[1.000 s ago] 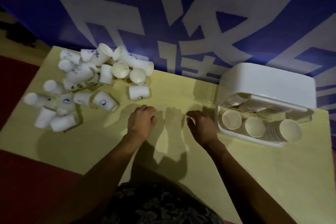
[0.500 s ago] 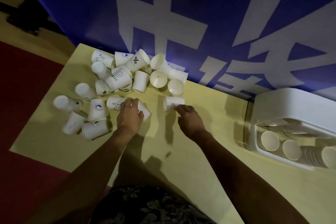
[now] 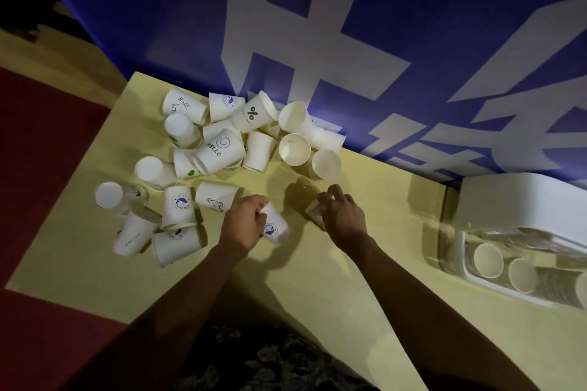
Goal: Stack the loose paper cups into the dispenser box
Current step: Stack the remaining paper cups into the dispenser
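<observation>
Several loose white paper cups point(image 3: 222, 149) lie in a heap on the left part of the yellow table point(image 3: 317, 289). My left hand point(image 3: 243, 222) grips a white cup with a blue print point(image 3: 273, 227) just right of the heap. My right hand point(image 3: 343, 216) holds another white cup point(image 3: 314, 211), mostly hidden under its fingers. The white dispenser box point(image 3: 521, 209) stands at the right edge, its open front showing three rows of nested cups point(image 3: 521, 274).
A blue banner with large white characters point(image 3: 317, 41) hangs right behind the table's far edge. Red floor point(image 3: 41, 152) lies to the left, beyond the table's left edge. My patterned clothing point(image 3: 270, 362) is at the near edge.
Both hands went left from the table's middle to the cup heap. Each took hold of a cup and drew it back toward me. The view swung left, pushing the box to the right edge.
</observation>
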The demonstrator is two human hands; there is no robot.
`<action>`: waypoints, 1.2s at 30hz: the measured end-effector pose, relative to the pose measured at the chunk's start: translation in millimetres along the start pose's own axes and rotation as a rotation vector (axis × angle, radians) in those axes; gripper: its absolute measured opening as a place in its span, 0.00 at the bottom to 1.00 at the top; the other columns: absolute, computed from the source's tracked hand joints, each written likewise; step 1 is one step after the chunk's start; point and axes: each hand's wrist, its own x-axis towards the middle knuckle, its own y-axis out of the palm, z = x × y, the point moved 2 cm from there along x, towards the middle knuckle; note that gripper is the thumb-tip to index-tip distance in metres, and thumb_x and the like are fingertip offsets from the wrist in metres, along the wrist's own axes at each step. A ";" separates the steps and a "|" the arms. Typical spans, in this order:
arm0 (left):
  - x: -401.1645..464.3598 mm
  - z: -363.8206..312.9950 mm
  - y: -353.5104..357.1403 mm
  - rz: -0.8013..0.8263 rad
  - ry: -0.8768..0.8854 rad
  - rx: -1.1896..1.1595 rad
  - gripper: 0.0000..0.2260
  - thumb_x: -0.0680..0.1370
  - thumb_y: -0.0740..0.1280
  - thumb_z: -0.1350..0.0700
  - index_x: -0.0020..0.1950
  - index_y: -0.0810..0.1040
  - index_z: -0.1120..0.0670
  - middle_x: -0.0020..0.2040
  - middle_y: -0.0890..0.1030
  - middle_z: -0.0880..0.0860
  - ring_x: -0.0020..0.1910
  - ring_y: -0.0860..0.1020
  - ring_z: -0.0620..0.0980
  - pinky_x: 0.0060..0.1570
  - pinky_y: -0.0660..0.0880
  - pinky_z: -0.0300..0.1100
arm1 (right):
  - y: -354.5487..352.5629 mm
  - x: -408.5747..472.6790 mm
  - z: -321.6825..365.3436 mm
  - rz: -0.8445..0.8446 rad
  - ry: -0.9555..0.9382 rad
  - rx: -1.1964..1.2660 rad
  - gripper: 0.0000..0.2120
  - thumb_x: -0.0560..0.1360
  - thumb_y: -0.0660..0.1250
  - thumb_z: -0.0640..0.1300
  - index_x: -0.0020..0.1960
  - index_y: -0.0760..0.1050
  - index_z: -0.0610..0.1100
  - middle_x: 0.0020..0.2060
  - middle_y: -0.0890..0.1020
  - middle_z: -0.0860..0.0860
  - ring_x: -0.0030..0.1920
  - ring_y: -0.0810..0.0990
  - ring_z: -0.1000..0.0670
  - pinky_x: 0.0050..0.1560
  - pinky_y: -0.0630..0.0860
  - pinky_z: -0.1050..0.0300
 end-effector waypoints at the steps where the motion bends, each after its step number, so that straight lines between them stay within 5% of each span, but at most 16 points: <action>1: -1.8 -0.6 1.6 0.006 0.013 -0.031 0.14 0.74 0.68 0.64 0.58 0.80 0.54 0.50 0.82 0.54 0.46 0.80 0.51 0.49 0.74 0.39 | -1.7 -4.2 -1.8 -0.017 0.018 0.033 0.10 0.78 0.65 0.46 0.58 0.76 0.45 0.57 0.73 0.47 0.49 0.76 0.42 0.43 0.80 0.46; 6: -16.7 -22.9 4.5 -0.041 0.146 -0.091 0.09 0.72 0.70 0.66 0.50 0.82 0.56 0.41 0.80 0.48 0.41 0.78 0.48 0.42 0.73 0.38 | -5.5 -34.9 -19.1 -0.103 0.122 0.013 0.09 0.78 0.64 0.46 0.51 0.80 0.43 0.51 0.79 0.47 0.52 0.74 0.44 0.50 0.75 0.49; 12: -40.7 -79.0 10.6 -0.076 0.365 0.019 0.03 0.72 0.69 0.63 0.43 0.79 0.56 0.39 0.79 0.51 0.38 0.75 0.50 0.37 0.73 0.43 | -22.6 -96.8 -39.3 -0.311 0.286 0.303 0.05 0.79 0.63 0.41 0.49 0.76 0.40 0.45 0.81 0.44 0.46 0.77 0.42 0.40 0.77 0.48; 20: -82.4 -160.2 50.1 -0.088 0.530 0.027 0.03 0.74 0.70 0.60 0.47 0.81 0.54 0.44 0.78 0.47 0.43 0.71 0.43 0.42 0.65 0.33 | -51.9 -171.0 -90.5 -0.551 0.292 0.400 0.01 0.77 0.66 0.40 0.48 0.77 0.43 0.43 0.81 0.47 0.45 0.77 0.45 0.37 0.77 0.49; 36: -147.3 -327.7 206.5 -0.059 0.693 0.051 0.07 0.76 0.68 0.60 0.52 0.83 0.56 0.47 0.80 0.50 0.48 0.76 0.49 0.48 0.73 0.40 | -74.7 -268.0 -286.1 -0.693 0.416 0.335 0.04 0.76 0.67 0.35 0.48 0.79 0.40 0.39 0.81 0.43 0.42 0.78 0.42 0.32 0.75 0.52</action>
